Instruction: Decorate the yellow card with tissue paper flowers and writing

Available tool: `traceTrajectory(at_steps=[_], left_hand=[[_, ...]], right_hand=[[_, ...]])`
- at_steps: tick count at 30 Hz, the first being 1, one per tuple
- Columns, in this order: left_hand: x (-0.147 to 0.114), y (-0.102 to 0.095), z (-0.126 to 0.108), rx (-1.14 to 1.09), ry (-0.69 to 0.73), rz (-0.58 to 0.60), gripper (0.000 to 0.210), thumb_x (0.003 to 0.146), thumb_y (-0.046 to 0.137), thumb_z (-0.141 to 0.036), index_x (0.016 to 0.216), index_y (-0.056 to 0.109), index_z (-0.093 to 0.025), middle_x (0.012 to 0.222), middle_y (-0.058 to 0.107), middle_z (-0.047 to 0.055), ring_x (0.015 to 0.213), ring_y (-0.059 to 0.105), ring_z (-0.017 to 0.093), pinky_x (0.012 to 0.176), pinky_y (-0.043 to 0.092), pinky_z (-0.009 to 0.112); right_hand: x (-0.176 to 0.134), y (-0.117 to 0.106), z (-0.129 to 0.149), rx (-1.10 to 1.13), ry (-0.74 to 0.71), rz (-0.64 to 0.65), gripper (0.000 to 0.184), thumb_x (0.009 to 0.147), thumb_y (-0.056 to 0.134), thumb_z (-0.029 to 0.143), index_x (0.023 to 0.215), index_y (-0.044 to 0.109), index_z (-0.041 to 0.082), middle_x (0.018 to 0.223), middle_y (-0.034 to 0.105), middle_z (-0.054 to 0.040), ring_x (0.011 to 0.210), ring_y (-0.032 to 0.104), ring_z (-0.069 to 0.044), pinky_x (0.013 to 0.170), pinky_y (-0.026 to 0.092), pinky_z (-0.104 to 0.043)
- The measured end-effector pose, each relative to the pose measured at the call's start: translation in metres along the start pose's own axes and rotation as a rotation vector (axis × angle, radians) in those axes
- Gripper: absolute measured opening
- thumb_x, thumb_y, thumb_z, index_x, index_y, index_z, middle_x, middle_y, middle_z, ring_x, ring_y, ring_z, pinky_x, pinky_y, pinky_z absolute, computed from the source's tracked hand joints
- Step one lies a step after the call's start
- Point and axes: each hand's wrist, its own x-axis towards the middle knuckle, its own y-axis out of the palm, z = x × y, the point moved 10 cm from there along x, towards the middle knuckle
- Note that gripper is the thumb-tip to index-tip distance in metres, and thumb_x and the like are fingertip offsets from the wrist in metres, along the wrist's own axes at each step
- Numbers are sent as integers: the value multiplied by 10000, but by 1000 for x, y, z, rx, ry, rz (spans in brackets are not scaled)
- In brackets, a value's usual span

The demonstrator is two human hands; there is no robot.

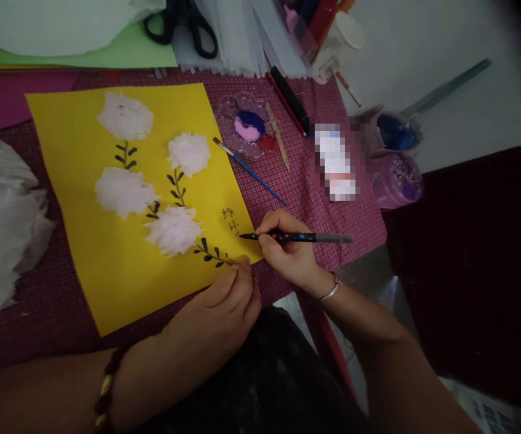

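Note:
A sheet of yellow paper point(84, 253) lies on the checked cloth, bearing several pale pink crumpled tissue-paper flowers point(176, 230) with dark painted stems and leaves. My right hand point(291, 253) grips a black felt-tip pen point(299, 237) dotted with colour, a grey cap on its rear end. The pen's tip touches the paper just below small handwritten characters point(229, 220). At the paper's near edge, my left hand point(228, 298) has its fingertips bunched together on the sheet, close to the lowest stem; its thumb is hidden.
A clear paint palette point(246, 123) and a blue paintbrush point(251, 172) lie beyond the sheet. Black-handled scissors point(181, 27) rest on papers at the back. White tissue point(7, 229) is at left. Cups point(398, 178) and a blurred-out object point(336, 161) stand right.

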Motion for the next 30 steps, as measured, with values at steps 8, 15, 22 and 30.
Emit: traceTrajectory(at_steps=[8,15,22,30], left_hand=[[-1,-1,1,3,-16,-9,451,824,461,-244,1182,605,-11,1213,629,245,1145,562,309,1032,352,422],[-1,0,1,13,-4,11,433,829,439,-235,1172,620,-41,1209,643,219,1141,569,297,1039,350,418],[0,-3,1,15,-1,9,441,824,421,-217,1171,619,-30,1204,646,231,1139,578,305,1041,352,422],[-2,1,1,6,-4,16,463,812,428,-219,1193,608,-28,1223,634,231,1157,563,315,1028,364,426]], right_hand=[[-1,3,-2,23,17,31,104,789,536,113,746,532,208,676,525,42,607,493,-103,550,395,-252],[-2,1,-4,41,37,13,131,778,519,91,721,533,208,663,521,44,591,483,-99,541,387,-250],[-3,0,-3,2,27,-5,137,782,531,77,737,536,207,671,527,46,601,487,-96,547,387,-244],[-2,-1,-5,24,48,-23,125,790,534,92,736,542,205,670,534,46,599,491,-96,541,391,-239]])
